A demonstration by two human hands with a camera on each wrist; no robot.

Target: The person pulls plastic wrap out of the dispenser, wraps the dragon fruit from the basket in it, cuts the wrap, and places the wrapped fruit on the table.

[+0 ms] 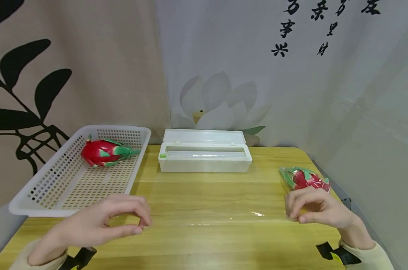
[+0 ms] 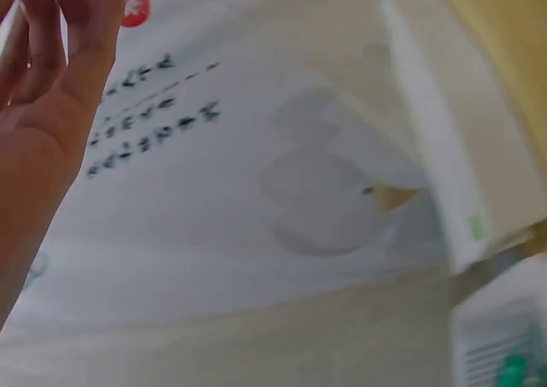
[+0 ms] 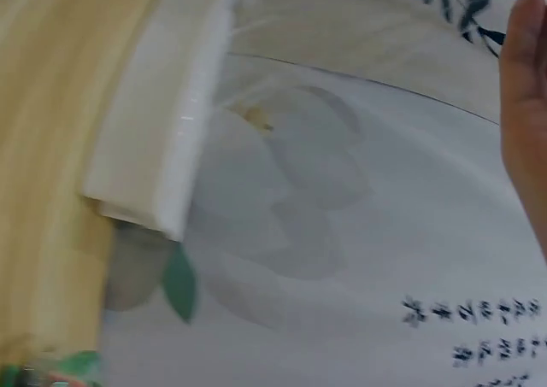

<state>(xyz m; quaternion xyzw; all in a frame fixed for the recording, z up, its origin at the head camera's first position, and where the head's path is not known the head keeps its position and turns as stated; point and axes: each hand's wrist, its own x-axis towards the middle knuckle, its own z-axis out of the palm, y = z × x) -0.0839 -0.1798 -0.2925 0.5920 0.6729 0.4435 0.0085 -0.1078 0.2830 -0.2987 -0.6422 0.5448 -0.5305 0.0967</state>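
A sheet of clear cling film (image 1: pixel 258 214), seen mainly by its glints, stretches low over the table between both hands. My left hand (image 1: pixel 92 222) pinches its left side between thumb and fingers, just right of the basket. At the other side, my right hand (image 1: pixel 328 212) pinches the film with thumb and curled fingers. Behind the right hand lies a red and green dragon fruit (image 1: pixel 303 178) in shiny clear wrapping, partly covered by the hand. Another dragon fruit (image 1: pixel 102 152) rests in the white basket (image 1: pixel 85 187). In the wrist views the film cannot be made out.
A white cling film box (image 1: pixel 204 165) stands at the table's back middle, lid raised, a roll inside. The wooden table (image 1: pixel 207 247) has its right edge close to the wrapped fruit. Printed curtains (image 1: pixel 210 56) hang directly behind.
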